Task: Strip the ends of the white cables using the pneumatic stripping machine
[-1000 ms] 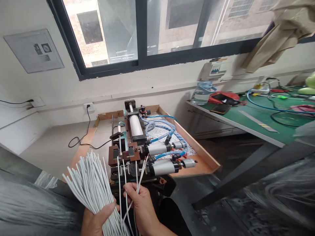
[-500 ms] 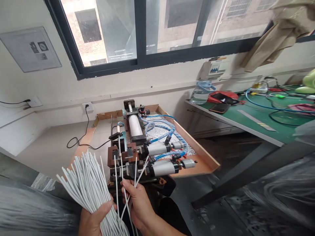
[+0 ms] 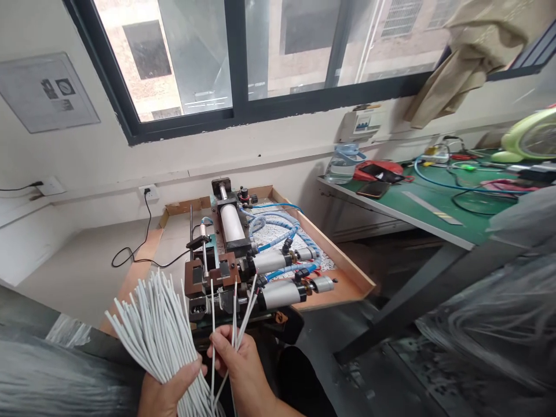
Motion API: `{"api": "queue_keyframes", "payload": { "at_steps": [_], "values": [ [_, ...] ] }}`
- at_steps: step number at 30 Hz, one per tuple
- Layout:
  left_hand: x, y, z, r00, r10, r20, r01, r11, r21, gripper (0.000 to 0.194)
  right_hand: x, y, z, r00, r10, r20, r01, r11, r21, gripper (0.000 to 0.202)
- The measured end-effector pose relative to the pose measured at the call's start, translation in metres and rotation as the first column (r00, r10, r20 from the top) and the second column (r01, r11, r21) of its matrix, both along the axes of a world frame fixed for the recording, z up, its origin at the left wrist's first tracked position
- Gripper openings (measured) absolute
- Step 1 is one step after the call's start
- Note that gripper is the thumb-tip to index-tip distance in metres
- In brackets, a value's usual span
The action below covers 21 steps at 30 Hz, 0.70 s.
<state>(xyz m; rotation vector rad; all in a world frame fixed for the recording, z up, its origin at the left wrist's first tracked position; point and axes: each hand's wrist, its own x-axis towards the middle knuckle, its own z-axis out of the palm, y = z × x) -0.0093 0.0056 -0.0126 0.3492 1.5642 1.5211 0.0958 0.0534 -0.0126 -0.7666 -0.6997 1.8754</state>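
My left hand is closed around a thick bundle of white cables, whose cut ends fan out upward. Beside it, my right hand is closed on several separate white cables that stick up between thumb and fingers. One single cable stands upright at the right fingertips, between the two hands; whether it is pinched I cannot tell. Just beyond both hands is a pneumatic machine with silver cylinders and brown clamp blocks. The lower ends of the cables run out of the picture.
A wooden-edged tray surrounds the machine, with blue air hoses and white scraps inside. On the right stands a green-topped table with a water jug, a phone and wires. Plastic-wrapped bundles lie at lower left.
The view has turned slightly right. The cable that was at my right fingertips now appears gathered with the others in that hand, and another single cable stands at the fingertips.
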Motion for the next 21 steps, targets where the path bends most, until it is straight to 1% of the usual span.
{"api": "queue_keyframes", "payload": {
  "at_steps": [2, 5, 9, 11, 15, 18, 21],
  "values": [
    [0.002, 0.0, 0.002, 0.999, 0.03, -0.017, -0.03, 1.0, 0.008, 0.034, 0.0, 0.002, -0.004, 1.0, 0.009, 0.016, -0.009, 1.0, -0.019, 0.031],
    [0.007, 0.002, 0.01, 0.998, 0.063, -0.026, -0.063, 0.998, 0.02, 0.032, -0.002, 0.006, -0.01, 1.0, 0.026, 0.002, -0.025, 0.999, -0.044, 0.029],
    [0.012, 0.005, 0.018, 0.998, 0.064, -0.027, -0.063, 0.998, 0.027, 0.035, -0.004, 0.009, -0.008, 1.0, 0.015, -0.026, -0.016, 0.998, -0.064, 0.024],
    [0.012, 0.005, 0.018, 0.998, 0.06, -0.034, -0.06, 0.998, 0.025, 0.035, -0.004, 0.01, -0.006, 1.0, 0.01, -0.018, -0.012, 0.996, -0.088, 0.022],
    [0.008, 0.005, 0.014, 0.997, 0.052, -0.048, -0.051, 0.999, 0.015, 0.034, -0.005, 0.012, -0.002, 1.0, 0.01, -0.001, -0.01, 0.991, -0.133, 0.02],
    [0.007, 0.005, 0.013, 0.998, 0.033, -0.046, -0.032, 0.999, 0.02, 0.033, -0.006, 0.013, -0.003, 1.0, -0.001, -0.003, 0.0, 0.99, -0.14, 0.02],
    [0.008, 0.006, 0.016, 0.999, 0.031, -0.042, -0.029, 0.999, 0.027, 0.033, -0.006, 0.013, -0.003, 1.0, -0.007, -0.005, 0.006, 0.99, -0.141, 0.021]
  ]
}}
